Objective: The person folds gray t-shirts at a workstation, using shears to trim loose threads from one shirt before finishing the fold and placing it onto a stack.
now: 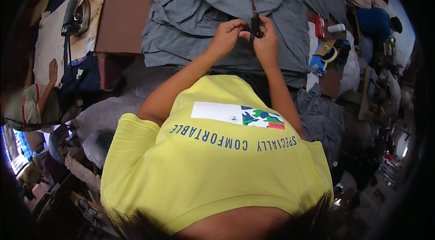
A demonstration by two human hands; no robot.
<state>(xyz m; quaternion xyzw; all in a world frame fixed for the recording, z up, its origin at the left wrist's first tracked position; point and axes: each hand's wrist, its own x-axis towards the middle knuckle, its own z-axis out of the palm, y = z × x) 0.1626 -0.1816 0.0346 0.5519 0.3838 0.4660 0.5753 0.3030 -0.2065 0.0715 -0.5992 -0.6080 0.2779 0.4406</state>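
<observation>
A pair of scissors point(254, 13) with black handles is in my right hand point(266, 44), its blades pointing away from me over grey cloth. My fingers are wrapped about the handles. Close to its left, my left hand point(227, 37) has thumb and fingers drawn together in a pinch near the handles. Whatever lies between those fingertips is too small to make out. Under both hands, a pile of grey garments point(190, 18) spreads across the table in loose folds. A small red tag shows on the left part of the cloth.
An iron point(77, 17) with a cord stands on a pale pad at the left. Beside it rests another person's hand point(53, 71). At the right are a red box point(320, 27), a white spool point(336, 28) and a blue tape dispenser point(321, 62). More grey cloth point(319, 113) hangs below.
</observation>
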